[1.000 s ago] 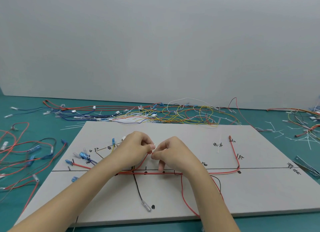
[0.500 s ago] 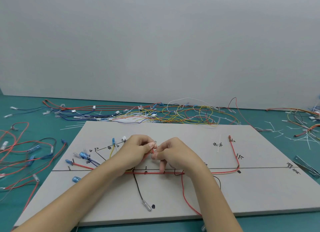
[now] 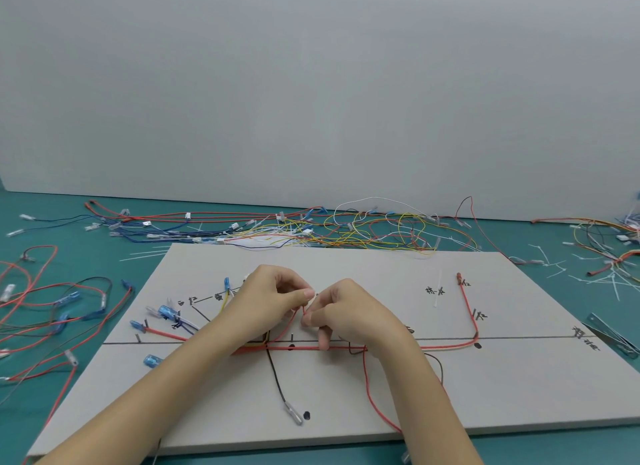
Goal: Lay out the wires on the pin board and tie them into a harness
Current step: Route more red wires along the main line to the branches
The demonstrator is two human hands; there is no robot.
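A white pin board (image 3: 381,388) lies on the teal table with drawn lines and marks. Red wires (image 3: 446,346) run along its horizontal line and bend up at the right to a red terminal (image 3: 459,276). A black wire (image 3: 275,378) hangs down to a clear terminal (image 3: 294,414). Over the middle of the board, my left hand (image 3: 266,301) and my right hand (image 3: 349,312) meet fingertip to fingertip. Both pinch the end of a thin red wire (image 3: 304,310) with a small white piece between them. Blue-capped wire ends (image 3: 166,312) fan out at the board's left.
A tangle of loose red, yellow, blue and white wires (image 3: 311,229) lies behind the board. More red and black wires (image 3: 52,312) sit at the left. Cut white ties (image 3: 616,284) and wires litter the right, and a clear ruler-like tool (image 3: 613,336) lies by the right edge.
Both hands stayed over the middle of the board, fingertips working the red wire end; the loop of red wire under the left hand shifted slightly.
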